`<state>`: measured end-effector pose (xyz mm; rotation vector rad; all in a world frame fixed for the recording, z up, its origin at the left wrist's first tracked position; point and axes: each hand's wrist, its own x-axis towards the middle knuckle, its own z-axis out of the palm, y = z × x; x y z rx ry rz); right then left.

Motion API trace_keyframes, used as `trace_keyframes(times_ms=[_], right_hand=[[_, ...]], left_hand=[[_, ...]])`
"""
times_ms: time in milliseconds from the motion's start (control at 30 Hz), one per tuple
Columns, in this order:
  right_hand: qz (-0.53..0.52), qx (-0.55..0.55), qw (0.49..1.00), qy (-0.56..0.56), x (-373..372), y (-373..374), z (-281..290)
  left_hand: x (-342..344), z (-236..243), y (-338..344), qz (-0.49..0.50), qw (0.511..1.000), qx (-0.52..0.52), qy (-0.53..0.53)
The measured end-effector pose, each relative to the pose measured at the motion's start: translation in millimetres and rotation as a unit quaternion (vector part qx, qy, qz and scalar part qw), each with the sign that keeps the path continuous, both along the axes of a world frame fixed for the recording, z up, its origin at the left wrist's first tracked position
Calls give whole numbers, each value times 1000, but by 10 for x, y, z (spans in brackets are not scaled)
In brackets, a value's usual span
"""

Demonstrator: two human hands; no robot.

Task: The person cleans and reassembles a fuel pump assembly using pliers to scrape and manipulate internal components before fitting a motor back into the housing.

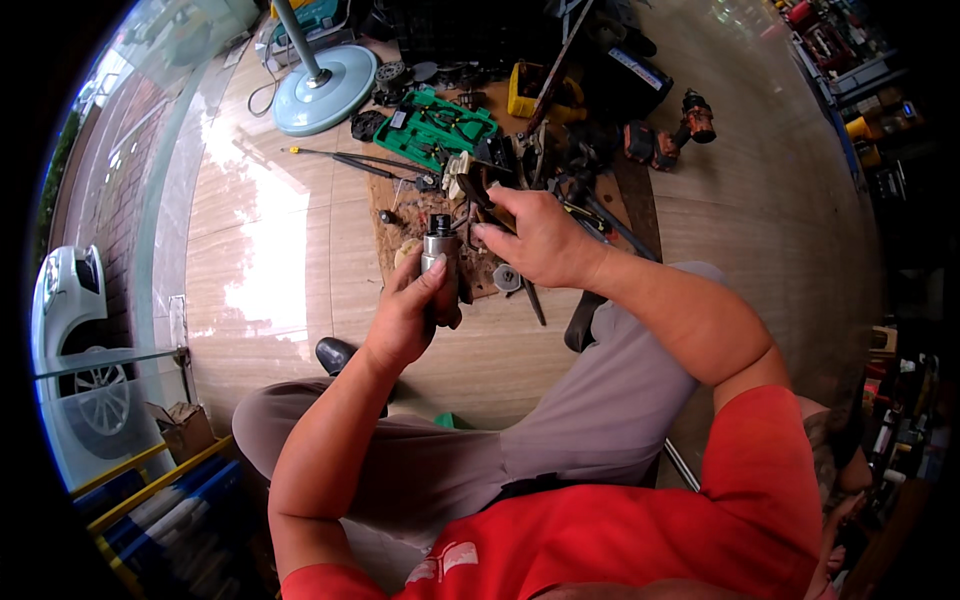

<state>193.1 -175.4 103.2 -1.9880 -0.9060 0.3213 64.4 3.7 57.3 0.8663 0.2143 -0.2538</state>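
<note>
Gripping cylindrical tool with fingers of left hand, clamped around silver body, just left of frame centre. Pointing toward top of frame with black nose end. Pinching dark hand tool between thumb and fingers of right hand, just above frame centre; can't tell its exact kind, partly covered by the grip. Not visibly touching one tool with the other.

Just below right hand: round metal part. Beyond the hands, upper middle: worn brown board on floor, with open green tool case and yellow bin. At upper right: orange-and-black drill. At upper left: pale blue round base with pole. At far left, beyond glass: white car.
</note>
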Motion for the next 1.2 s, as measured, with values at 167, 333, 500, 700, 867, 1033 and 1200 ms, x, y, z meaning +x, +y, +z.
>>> trace_keyframes(times_ms=[167, 333, 500, 700, 867, 1033, 1200], right_hand=[[-13, -5, 1000, 9, -16, 1, 33], [-14, -36, 999, 0, 3, -1, 13], [-20, -12, 1000, 18, 3, -2, -16], [14, -5, 998, 68, -63, 4, 128], [31, -14, 997, 71, -73, 3, 152], [36, -5, 998, 44, -46, -20, 78], [39, -8, 998, 45, -59, 5, 80]], left_hand=[[17, 142, -85, 24, 999, -11, 23], [23, 110, -82, 13, 1000, -3, 18], [15, -4, -57, -6, 1000, -8, 11], [-11, -37, -69, -8, 1000, 17, 4], [-19, -31, -79, -9, 999, 51, 12], [-8, -21, -90, -13, 998, 59, 9], [-33, -78, -48, -17, 999, 23, 23]])
